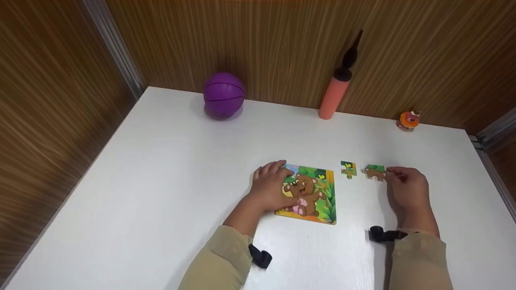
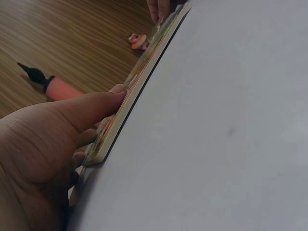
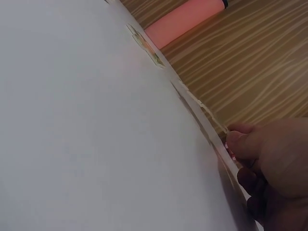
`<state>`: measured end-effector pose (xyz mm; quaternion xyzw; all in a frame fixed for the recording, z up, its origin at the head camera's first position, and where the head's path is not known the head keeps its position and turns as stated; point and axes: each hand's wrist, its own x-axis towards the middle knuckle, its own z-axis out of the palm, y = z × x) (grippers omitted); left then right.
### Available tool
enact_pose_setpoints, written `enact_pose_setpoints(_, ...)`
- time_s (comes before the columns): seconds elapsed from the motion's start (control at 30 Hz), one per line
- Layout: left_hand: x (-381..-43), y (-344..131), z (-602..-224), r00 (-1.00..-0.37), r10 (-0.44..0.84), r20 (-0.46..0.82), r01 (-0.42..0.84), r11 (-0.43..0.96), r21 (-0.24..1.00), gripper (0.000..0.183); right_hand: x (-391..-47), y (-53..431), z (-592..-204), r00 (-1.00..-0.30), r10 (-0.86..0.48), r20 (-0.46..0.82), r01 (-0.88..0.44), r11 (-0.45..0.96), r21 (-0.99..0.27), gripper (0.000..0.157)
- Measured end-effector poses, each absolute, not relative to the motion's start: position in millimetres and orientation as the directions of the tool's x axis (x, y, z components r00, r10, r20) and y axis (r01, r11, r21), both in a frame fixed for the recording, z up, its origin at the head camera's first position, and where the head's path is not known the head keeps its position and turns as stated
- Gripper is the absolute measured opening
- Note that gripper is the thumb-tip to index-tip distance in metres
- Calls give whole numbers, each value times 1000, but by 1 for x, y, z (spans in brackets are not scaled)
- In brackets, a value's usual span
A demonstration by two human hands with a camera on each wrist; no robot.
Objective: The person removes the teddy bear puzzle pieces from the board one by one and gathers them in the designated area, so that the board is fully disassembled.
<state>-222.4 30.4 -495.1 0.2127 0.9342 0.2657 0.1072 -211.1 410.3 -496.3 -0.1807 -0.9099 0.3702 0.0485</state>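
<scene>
A square bear jigsaw puzzle in a yellow-edged tray lies on the white table. My left hand rests across its left side, fingers spread toward the upper left and thumb laid over the bear's lower body; the thumb also shows in the left wrist view. To the right, my right hand pinches a brown-and-green puzzle piece by its right edge. In the right wrist view this puzzle piece is held slightly above the table. Another small puzzle piece lies between it and the tray.
A purple ball sits at the back left. Against the wooden back panel leans a coral hand pump with a black nozzle. At the back right stands a small orange-and-pink figurine. Wood-grain panels border the table.
</scene>
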Motion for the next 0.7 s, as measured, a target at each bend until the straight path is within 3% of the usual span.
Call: enact_pose_setpoints(0.7,-223,31,-496,-888,450,-90,332,765,552,79,-215,414,-501,-942,334,-39,273,691,-669,34)
